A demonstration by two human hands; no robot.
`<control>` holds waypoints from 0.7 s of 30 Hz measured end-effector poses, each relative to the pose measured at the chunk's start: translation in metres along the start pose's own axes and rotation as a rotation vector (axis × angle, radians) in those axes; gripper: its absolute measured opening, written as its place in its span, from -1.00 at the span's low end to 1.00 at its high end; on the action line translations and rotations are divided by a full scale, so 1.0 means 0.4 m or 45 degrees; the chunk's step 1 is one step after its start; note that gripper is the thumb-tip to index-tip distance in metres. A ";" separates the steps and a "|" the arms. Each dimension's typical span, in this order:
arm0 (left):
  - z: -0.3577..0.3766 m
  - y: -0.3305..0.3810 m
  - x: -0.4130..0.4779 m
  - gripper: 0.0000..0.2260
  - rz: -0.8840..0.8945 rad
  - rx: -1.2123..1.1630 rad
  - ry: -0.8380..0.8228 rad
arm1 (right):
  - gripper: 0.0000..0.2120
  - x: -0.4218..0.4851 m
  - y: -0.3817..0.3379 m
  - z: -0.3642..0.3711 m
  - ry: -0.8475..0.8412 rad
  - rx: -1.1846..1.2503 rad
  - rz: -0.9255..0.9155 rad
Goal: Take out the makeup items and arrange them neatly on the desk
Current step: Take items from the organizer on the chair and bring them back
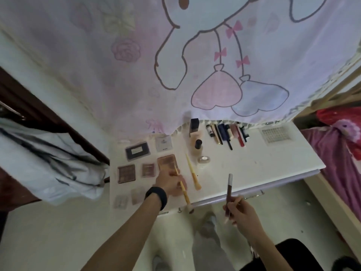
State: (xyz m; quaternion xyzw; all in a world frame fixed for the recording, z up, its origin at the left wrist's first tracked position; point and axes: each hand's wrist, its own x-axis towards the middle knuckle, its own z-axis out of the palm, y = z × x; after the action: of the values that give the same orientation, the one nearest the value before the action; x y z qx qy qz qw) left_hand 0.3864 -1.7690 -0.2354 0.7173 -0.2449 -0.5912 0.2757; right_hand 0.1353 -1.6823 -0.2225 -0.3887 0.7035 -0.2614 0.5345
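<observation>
Pinches a yellow-handled brush (183, 190) in the left grip (172, 183), low over the near part of the desk (273, 163), just beside a matching brush (193, 173) lying flat. Curls the right grip (242, 214) round a dark brown stick (229, 192) with a silver cap, upright off the desk's front edge, perhaps with a thin pale tool. With palettes (126, 173) at left and tubes (226, 133) rowed at the back.

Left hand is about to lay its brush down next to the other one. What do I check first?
1. Grip of left hand on held brush: ok, fingers curled round the handle.
2. Bare desk beside laid brush: ok.
3. Both brushes lined up: ok, roughly parallel.
4. Held brush fully over the desk: not ok, head overhangs the front edge.
5. The right hand holds only the brown pencil: cannot tell.
</observation>
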 end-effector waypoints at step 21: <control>0.200 0.064 0.220 -0.92 0.013 0.289 0.536 | -0.88 0.285 -0.116 -0.159 -0.351 -0.077 0.164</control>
State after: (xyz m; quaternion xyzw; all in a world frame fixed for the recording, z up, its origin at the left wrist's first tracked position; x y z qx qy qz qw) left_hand 0.3229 -1.8557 -0.2924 0.8499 -0.2504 -0.3960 0.2413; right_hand 0.0727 -1.8054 -0.2300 -0.3909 0.6545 -0.1497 0.6297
